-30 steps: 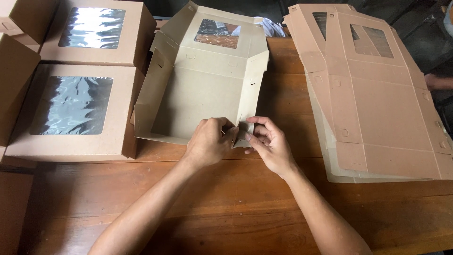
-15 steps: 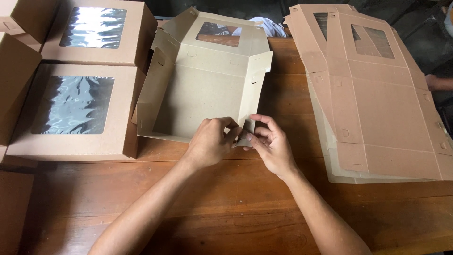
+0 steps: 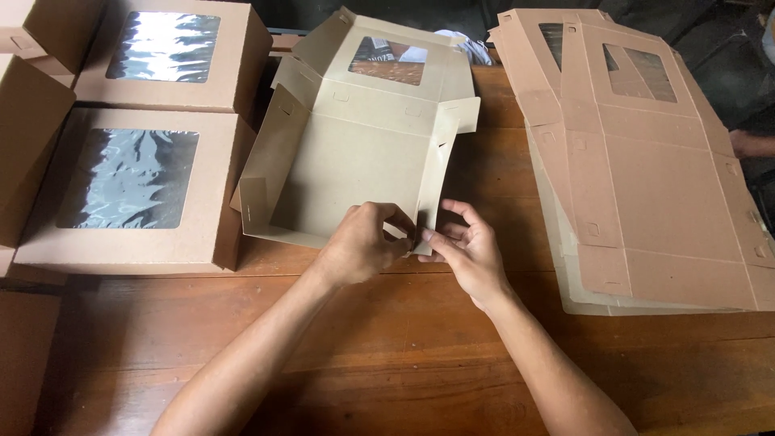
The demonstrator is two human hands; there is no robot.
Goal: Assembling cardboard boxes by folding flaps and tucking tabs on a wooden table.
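Pinching the near right corner of a half-folded brown cardboard box (image 3: 355,165), both hands met at centre frame, just below the box floor. Left hand (image 3: 359,246) was curled almost shut, fingers bent over the low front edge where it meets the corner, thumb tucked under and out of sight. Right hand (image 3: 468,254) was partly open: thumb and forefinger closed narrow on the bottom end of the raised right side wall, other fingers loosely spread behind it. The two hands were touching or nearly so at that corner; could not tell which.

Box sat open on the wooden worktop (image 3: 404,355), centre to upper centre of frame. Left wall stood tilted outward, right wall was up and leaning in, windowed lid panel lay back toward the top of the frame. Front flap at lower left corner was not locked in.

Stack of flat box blanks (image 3: 646,178) filled the right side of frame, well apart from the hands, fanned slightly, window cut-outs toward the top.

Finished windowed boxes sat at left: one (image 3: 129,190) just beside the open box, another (image 3: 173,52) behind it at upper left, parts of more cut off by the left edge.

Another person's hand (image 3: 751,145) showed at the far right edge, mostly cropped.
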